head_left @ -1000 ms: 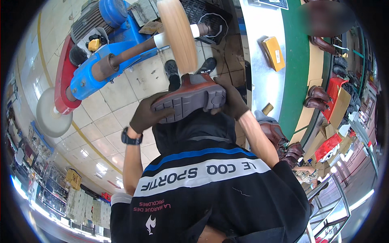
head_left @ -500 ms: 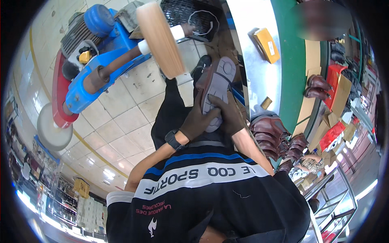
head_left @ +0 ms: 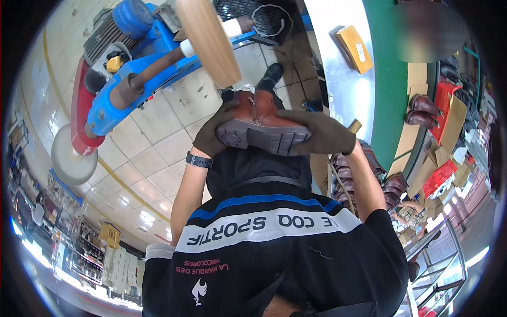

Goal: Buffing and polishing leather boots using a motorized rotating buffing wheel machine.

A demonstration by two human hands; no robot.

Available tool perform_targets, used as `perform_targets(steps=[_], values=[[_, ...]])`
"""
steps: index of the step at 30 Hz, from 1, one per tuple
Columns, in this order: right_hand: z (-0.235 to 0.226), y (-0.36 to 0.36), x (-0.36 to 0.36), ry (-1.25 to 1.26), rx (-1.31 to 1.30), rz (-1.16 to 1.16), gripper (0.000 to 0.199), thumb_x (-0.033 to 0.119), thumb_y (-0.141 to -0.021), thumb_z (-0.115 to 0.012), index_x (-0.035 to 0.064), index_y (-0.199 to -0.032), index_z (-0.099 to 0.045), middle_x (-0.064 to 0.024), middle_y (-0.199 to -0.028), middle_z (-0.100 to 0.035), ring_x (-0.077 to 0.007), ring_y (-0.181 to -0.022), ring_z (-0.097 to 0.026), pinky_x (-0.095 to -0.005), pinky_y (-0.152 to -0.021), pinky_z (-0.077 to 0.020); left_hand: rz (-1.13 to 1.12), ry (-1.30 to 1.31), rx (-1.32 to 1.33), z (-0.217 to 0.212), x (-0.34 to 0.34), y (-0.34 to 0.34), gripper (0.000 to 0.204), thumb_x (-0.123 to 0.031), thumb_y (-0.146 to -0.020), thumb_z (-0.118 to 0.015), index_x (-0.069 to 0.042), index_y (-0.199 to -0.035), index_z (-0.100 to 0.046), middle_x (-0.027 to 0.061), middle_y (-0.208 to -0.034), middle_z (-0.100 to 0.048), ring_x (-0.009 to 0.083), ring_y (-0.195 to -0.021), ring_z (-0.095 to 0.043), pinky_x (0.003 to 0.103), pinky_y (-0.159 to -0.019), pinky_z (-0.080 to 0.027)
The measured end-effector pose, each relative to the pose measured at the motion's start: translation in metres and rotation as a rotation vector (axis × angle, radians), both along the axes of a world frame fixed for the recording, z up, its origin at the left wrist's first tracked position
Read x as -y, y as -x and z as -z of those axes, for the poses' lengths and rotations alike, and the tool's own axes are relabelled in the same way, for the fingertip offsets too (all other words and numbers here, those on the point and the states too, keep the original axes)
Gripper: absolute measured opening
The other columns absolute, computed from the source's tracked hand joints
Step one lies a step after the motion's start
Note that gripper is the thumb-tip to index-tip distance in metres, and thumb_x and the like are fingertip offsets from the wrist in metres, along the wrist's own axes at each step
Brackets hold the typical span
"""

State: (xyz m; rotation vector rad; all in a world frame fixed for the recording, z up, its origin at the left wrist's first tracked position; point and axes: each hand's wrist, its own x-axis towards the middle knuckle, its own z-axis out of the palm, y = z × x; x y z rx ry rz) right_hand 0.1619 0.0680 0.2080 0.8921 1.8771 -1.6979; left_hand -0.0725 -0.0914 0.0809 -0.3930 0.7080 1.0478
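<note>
Both my hands wear dark gloves and hold one reddish-brown leather boot [head_left: 270, 112] between them in front of my waist. It lies sideways, with a side zip near the middle and its ridged dark sole [head_left: 264, 138] turned toward me. My left hand [head_left: 212, 131] grips the heel end. Around the toe end, my right hand [head_left: 323, 133] is closed, its fingers partly hidden behind the boot. Just beyond the boot stands a tan buffing wheel [head_left: 214, 50] on a shaft; a narrow gap seems to lie between the two.
The wheel belongs to a blue machine [head_left: 124, 98] on the tiled floor, with a pale second wheel [head_left: 74, 161] at left. To the right, a metal-topped bench [head_left: 343, 90] carries a yellow box [head_left: 355, 48]. More brown boots [head_left: 396, 187] stand at the lower right.
The boot has turned from upright to sideways, and its sole has tipped toward me. My hands have moved apart, from the sole to the boot's two ends.
</note>
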Motion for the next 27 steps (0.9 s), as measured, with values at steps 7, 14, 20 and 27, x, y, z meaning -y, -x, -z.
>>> perform_targets(steps=[7,14,20,27], values=[[0.054,0.020,-0.008,0.036,-0.139,0.841,0.038,0.017,-0.071,-0.075,0.0023,-0.102,-0.058,-0.0065,-0.093,-0.062,-0.0128,-0.085,-0.058,-0.0262,-0.077,-0.0468,0.197,-0.382,-1.133,-0.022,-0.002,-0.001,0.038,0.009,-0.072,-0.063,0.001,-0.105,-0.047,0.0169,-0.124,-0.048,0.0231,-0.111,-0.052,0.032,-0.091,-0.045],[0.080,0.049,-0.016,0.176,-0.100,0.900,0.034,0.020,-0.075,-0.072,-0.0001,-0.099,-0.057,-0.0078,-0.088,-0.062,-0.0129,-0.067,-0.062,-0.0273,-0.039,-0.0504,0.524,-0.255,-1.398,-0.008,-0.013,0.036,0.045,-0.002,-0.060,-0.074,-0.001,-0.100,-0.053,0.0083,-0.092,-0.062,0.0170,-0.085,-0.060,0.028,-0.076,-0.049],[0.045,0.042,-0.009,-0.042,-0.151,0.803,0.035,0.015,-0.075,-0.069,0.0008,-0.105,-0.056,-0.0071,-0.088,-0.062,-0.0127,-0.076,-0.060,-0.0259,-0.064,-0.0504,0.509,-0.298,-1.309,-0.032,-0.022,0.040,0.045,0.001,-0.063,-0.071,-0.001,-0.104,-0.052,0.0116,-0.101,-0.061,0.0177,-0.092,-0.059,0.029,-0.082,-0.048],[0.005,0.008,0.022,-0.081,-0.113,0.897,0.043,0.017,-0.065,-0.078,0.0027,-0.097,-0.054,-0.0079,-0.087,-0.061,-0.0131,-0.080,-0.058,-0.0273,-0.071,-0.0478,0.243,-0.158,-0.931,-0.014,0.000,0.020,0.036,-0.016,-0.090,-0.046,0.002,-0.122,-0.046,0.0191,-0.121,-0.053,0.0224,-0.111,-0.053,0.036,-0.097,-0.042]])
